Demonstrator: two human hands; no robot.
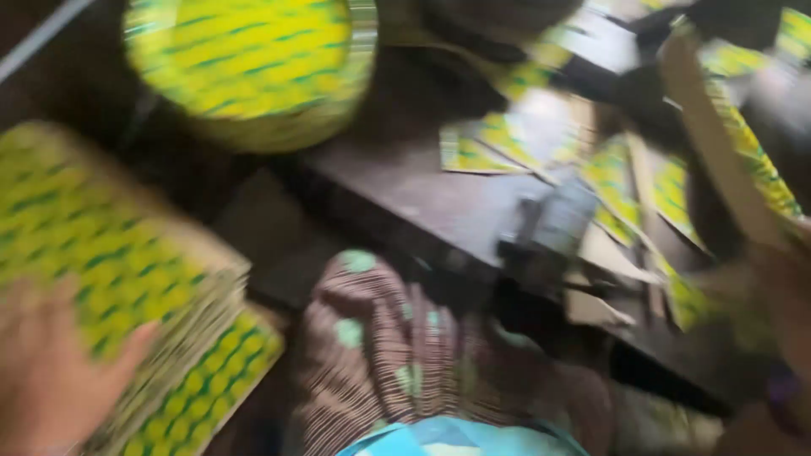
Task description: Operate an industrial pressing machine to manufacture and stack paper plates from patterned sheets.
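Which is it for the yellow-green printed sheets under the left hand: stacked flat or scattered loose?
Stacked flat: the printed sheets lie in a thick pile with layered edges showing, and the left hand rests on it.

The left hand point(42, 380) lies at the lower left, resting on top of a stack of flat printed sheets point(110, 253). A second stack point(211, 380) sits under and just right of it. Behind them, at the top, hangs a round drum-like roll point(253, 59). To the right stands a table point(405, 194) with loose cut sheets point(524, 135) scattered on it — the right hand point(777, 295) at its far right edge. The person's lap point(380, 355) lies between, before the table.
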